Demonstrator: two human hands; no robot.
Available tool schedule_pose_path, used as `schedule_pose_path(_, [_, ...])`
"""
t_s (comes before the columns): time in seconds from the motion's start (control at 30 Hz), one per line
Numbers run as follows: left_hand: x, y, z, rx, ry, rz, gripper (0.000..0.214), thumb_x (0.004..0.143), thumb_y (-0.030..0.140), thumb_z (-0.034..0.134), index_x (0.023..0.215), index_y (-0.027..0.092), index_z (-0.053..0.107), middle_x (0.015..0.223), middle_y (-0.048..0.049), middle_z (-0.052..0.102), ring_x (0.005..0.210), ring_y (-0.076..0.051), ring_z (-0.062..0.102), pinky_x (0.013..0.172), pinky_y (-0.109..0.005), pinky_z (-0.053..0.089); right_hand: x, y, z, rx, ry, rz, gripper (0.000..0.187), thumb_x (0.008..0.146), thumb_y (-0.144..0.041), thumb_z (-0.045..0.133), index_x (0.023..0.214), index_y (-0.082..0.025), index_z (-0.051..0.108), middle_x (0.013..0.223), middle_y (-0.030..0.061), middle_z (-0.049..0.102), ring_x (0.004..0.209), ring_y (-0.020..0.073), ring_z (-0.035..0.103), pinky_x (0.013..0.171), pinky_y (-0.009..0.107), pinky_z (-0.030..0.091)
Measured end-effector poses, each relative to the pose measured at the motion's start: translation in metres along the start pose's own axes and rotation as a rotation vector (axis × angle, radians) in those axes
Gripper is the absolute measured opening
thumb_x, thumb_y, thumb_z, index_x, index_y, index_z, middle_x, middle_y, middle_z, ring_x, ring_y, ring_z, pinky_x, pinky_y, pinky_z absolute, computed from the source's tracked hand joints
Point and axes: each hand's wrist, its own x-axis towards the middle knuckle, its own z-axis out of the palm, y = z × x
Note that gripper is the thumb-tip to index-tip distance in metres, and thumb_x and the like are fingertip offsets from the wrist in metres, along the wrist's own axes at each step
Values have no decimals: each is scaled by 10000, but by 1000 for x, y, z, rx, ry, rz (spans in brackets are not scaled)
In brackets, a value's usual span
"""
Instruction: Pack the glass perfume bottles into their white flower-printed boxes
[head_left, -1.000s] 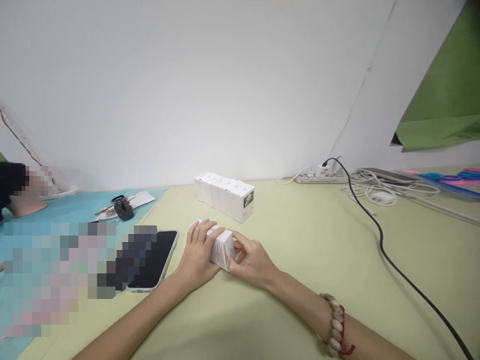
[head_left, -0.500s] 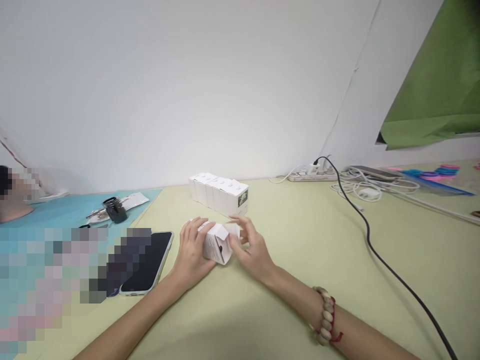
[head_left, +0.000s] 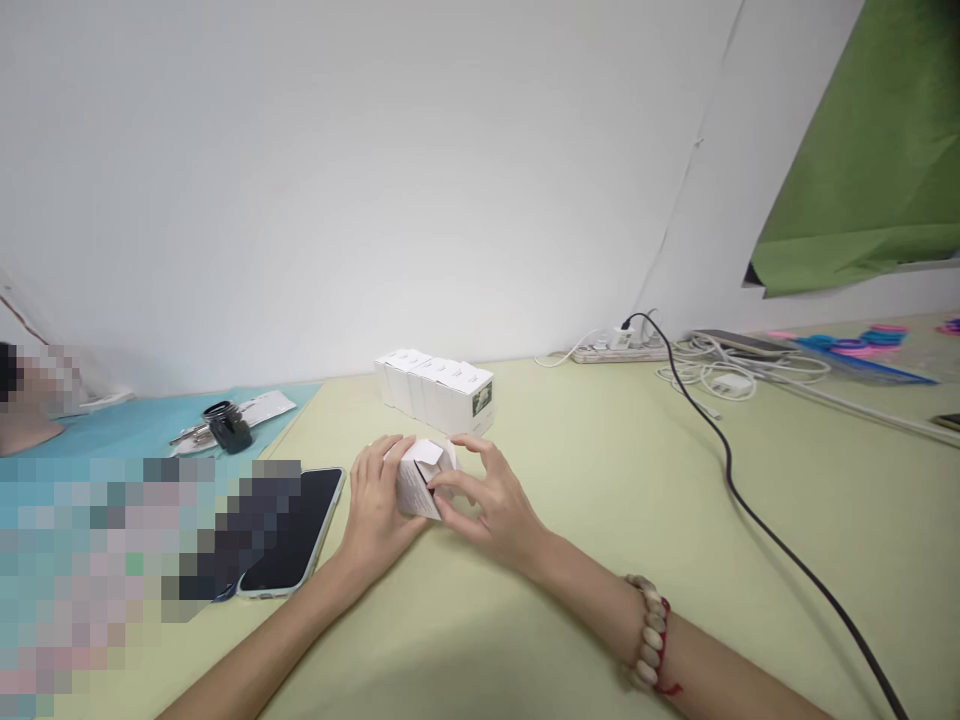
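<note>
A small white carton box point(head_left: 415, 488) is tilted just above or on the table in front of me, its right end open with flaps sticking up. My left hand point(head_left: 377, 495) is wrapped round the box's left side. At the open end is my right hand point(head_left: 501, 508), thumb and fingers closed on the edge and the mouth of the box. A dark spot shows inside the opening; the rest of the contents is hidden by my fingers. Just behind stands a row of several white boxes point(head_left: 450, 400), pressed side by side, with a picture on the nearest end.
Left of my hands lies a phone point(head_left: 300, 530). A dark jar point(head_left: 227, 427) stands on the blue mat point(head_left: 300, 400). Along the wall is a power strip point(head_left: 622, 354) with white cables point(head_left: 739, 375); a black cable point(head_left: 727, 450) crosses the right side. Another person is at far left.
My right hand has shifted left, its fingers now at the opening of the box instead of the outer flap. The box has turned slightly in my left hand.
</note>
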Motion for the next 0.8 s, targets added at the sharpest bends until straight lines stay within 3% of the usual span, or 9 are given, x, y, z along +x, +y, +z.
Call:
schedule_pose_path(0.17, [-1, 4, 2, 16, 3, 34, 619, 680, 234, 594, 1237, 198, 327, 1232, -115, 427, 1192, -268, 355, 984, -446, 281, 0, 3, -2, -81, -32, -20, 135, 698, -144, 576, 795, -226, 620, 1189, 64, 440, 1071, 213, 447, 858, 362, 389])
schedule_pose_path(0.33, [-3, 6, 1, 15, 17, 34, 629, 663, 196, 591, 1236, 192, 331, 1230, -120, 429, 1196, -275, 354, 991, -458, 278, 1, 5, -5, -102, 36, -97, 161, 735, -122, 535, 754, -250, 630, 1185, 33, 460, 1080, 194, 452, 859, 350, 373])
schedule_pose_path(0.57, [-2, 3, -1, 60, 25, 49, 613, 672, 228, 585, 1235, 192, 345, 1222, -114, 453, 1188, -272, 377, 989, -446, 289, 5, 7, -10, -280, -16, -302, 98, 757, -217, 542, 835, -232, 600, 1228, 42, 478, 1133, 192, 440, 975, 394, 292])
schedule_pose_path(0.8, [-1, 1, -3, 108, -13, 83, 615, 688, 259, 583, 1248, 184, 339, 1252, -112, 449, 1211, -261, 365, 1016, -431, 252, 8, 8, -15, -348, -29, -362, 97, 786, -317, 550, 810, -227, 576, 1245, 49, 488, 1150, 200, 440, 974, 404, 276])
